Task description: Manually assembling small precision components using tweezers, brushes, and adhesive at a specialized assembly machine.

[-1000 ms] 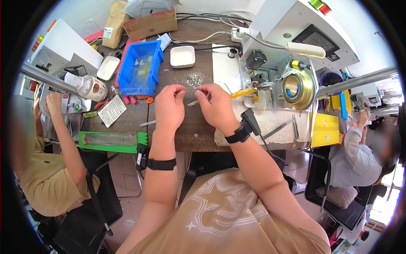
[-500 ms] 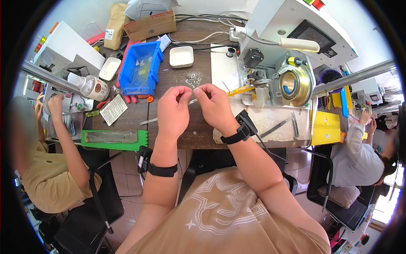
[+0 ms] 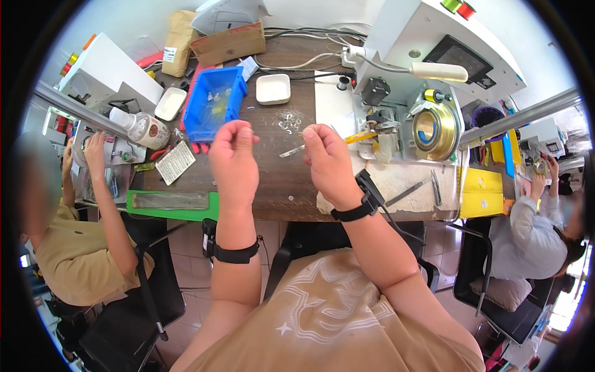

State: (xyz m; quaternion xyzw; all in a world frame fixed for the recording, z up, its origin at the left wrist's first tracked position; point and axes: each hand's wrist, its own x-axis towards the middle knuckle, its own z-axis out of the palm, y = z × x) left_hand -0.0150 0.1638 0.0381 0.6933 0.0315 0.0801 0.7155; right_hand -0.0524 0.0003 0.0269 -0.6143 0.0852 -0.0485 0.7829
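My left hand (image 3: 235, 164) is closed in a pinch in front of the blue bin (image 3: 212, 105), which holds tangled fine clear strands. Thumb and forefinger of my right hand (image 3: 325, 166) are pressed together too, beside the small heap of tiny shiny bits (image 3: 288, 119) on the dark wooden table. What either hand pinches is too fine to make out. A gap of bare wood lies between the hands. A thin metal strip (image 3: 291, 151) lies near my right fingertips, partly covered by that hand. Black straps circle both wrists.
A white dish (image 3: 273, 90) stands behind the heap. At right is a white machine with a brass-coloured spool (image 3: 434, 135); tweezers (image 3: 436, 188) lie before it. A white bottle (image 3: 147, 129) and a green tray (image 3: 173, 203) are at left. People sit working on both sides.
My hands were together over the table and have moved apart, the left one to the left toward the blue bin, the right one slightly right. The view has shifted a little.
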